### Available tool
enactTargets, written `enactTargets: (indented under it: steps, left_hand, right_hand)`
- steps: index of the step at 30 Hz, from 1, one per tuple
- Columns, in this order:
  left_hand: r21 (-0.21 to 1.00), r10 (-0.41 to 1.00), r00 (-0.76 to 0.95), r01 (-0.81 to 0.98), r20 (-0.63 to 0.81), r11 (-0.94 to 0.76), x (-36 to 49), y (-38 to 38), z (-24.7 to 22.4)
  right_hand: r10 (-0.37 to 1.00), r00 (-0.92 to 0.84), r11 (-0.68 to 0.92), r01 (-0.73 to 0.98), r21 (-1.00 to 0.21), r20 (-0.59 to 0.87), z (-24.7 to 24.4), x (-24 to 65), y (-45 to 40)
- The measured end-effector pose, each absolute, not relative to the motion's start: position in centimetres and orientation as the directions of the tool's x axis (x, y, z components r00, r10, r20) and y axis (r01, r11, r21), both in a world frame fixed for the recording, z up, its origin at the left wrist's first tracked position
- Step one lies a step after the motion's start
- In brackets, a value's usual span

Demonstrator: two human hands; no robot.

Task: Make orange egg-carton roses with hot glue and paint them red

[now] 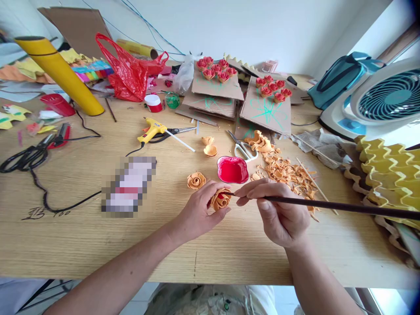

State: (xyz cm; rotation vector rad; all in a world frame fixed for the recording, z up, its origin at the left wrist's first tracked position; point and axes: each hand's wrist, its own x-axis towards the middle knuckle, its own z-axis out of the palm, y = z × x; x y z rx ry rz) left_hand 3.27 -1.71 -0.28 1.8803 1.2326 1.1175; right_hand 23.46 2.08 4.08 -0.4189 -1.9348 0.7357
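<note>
My left hand (201, 210) is closed around an orange paper rose (220, 200) just above the table, its centre touched with red. In my right hand (278, 210) is a long dark paintbrush (331, 204), pinched near its tip, which meets the rose's red part. Behind the rose stands a small dish of red paint (232, 170). Another orange rose (196, 180) lies to the left of it, and two smaller cup-shaped petal pieces (210, 150) sit farther back.
White-handled scissors (245, 151) and orange scraps (288, 173) lie behind my right hand. A yellow glue gun (153, 129) and a blurred-out flat object (129, 186) are at left. Red flowers stand on cardboard (267, 114) at the back. Yellow egg trays (390, 175) and a fan (387, 96) are at right.
</note>
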Motion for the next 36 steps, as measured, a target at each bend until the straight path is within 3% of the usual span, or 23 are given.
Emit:
enactTargets:
  steps: [10, 19, 24, 29, 36]
  left_hand:
    - [0.839, 0.932, 0.170, 0.406, 0.321, -0.363, 3.26, -1.85, -0.06]
    - [0.844, 0.939, 0.186, 0.414, 0.288, -0.341, 3.37, -1.70, -0.12]
    - [0.852, 0.950, 0.157, 0.422, 0.269, -0.310, 3.35, -1.70, -0.06]
    - [0.876, 0.961, 0.142, 0.396, 0.238, -0.275, 3.29, -1.89, -0.09]
    - [0.903, 0.971, 0.114, 0.359, 0.208, -0.235, 3.38, -1.99, -0.18]
  right_hand:
    - [0.611, -0.297, 0.749, -0.082, -0.657, 0.734, 4.50, 23.58, 1.77]
    - [0.491, -0.548, 0.792, -0.042, -0.609, 0.677, 4.67, 23.25, 1.40]
    - [0.510, -0.462, 0.763, -0.148, -0.630, 0.726, 4.65, 23.67, 1.38]
    - [0.546, -0.326, 0.785, -0.123, -0.607, 0.772, 4.43, 23.71, 1.57]
    - [0.528, -0.404, 0.800, -0.059, -0.597, 0.747, 3.75, 23.23, 1.63]
